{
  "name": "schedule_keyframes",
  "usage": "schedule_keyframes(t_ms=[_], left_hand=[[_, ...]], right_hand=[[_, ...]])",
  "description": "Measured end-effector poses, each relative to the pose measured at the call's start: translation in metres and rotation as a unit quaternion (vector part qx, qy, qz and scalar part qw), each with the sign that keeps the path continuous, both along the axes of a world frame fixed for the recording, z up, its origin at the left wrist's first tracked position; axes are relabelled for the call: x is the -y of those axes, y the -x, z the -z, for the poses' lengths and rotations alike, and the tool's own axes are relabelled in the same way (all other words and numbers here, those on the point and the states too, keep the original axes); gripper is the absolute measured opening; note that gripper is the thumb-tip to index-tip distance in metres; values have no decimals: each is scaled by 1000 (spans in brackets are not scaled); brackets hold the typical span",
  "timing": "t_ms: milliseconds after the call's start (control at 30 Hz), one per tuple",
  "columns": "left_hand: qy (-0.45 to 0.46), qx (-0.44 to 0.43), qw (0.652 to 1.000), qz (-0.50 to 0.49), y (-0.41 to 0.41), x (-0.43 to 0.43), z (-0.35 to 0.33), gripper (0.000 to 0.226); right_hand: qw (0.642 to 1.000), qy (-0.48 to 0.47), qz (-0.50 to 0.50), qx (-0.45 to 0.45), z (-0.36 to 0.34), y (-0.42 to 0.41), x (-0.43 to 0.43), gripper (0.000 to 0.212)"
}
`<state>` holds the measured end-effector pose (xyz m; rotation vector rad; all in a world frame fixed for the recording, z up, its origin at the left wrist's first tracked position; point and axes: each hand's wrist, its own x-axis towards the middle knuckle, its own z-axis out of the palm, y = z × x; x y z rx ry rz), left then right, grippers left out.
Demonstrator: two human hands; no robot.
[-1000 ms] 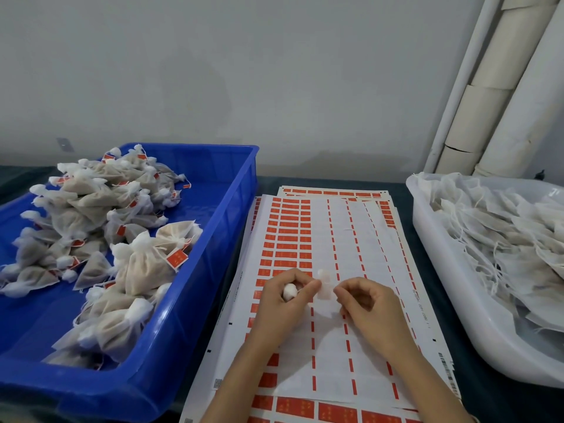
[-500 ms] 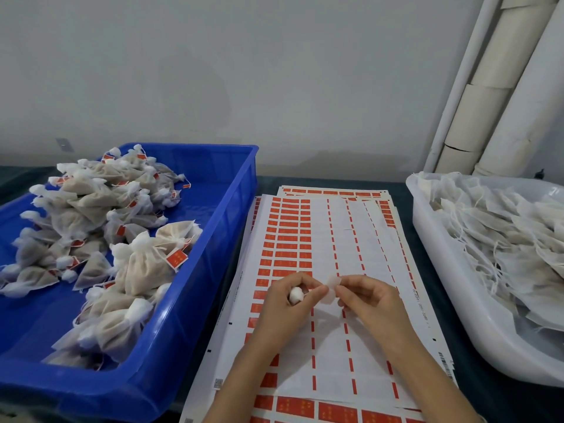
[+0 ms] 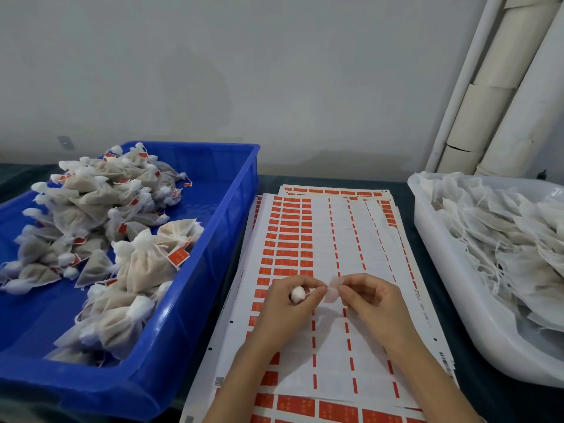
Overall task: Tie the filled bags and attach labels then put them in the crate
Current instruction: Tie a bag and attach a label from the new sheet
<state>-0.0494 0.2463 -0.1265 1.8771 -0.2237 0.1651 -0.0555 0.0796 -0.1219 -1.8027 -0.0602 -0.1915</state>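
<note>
Blue plastic crate (image 3: 213,270): far left, heaped with tied white mesh bags (image 3: 143,264) bearing red tags.
Left hand (image 3: 287,303): curled round a small white bag tuft (image 3: 297,294), above the white sheets of red labels (image 3: 317,233).
Pale slip (image 3: 334,288): between both hands' fingertips; perhaps a label, we cannot tell.
Right hand (image 3: 375,303): we see it pinching that slip.
White plastic tub (image 3: 442,270): far right, holding untied bags (image 3: 512,239).

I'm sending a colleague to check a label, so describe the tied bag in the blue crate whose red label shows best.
Find the blue crate left of the label sheets. Near the middle of its right wall lies a plump tied bag. Its red label faces up in full beside the wall, while neighbouring labels are small or half hidden.
</note>
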Motion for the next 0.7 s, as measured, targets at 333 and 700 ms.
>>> schedule_keyframes(t_ms=[333,700], left_hand=[[-40,-10,999,-2,-1,1,-1,9],[1,-39,999,-16,-3,2,-3,20]], right_hand=[[998,55,2,43,-1,2,-2,14],[988,75,11,131,-9,11,-9,13]])
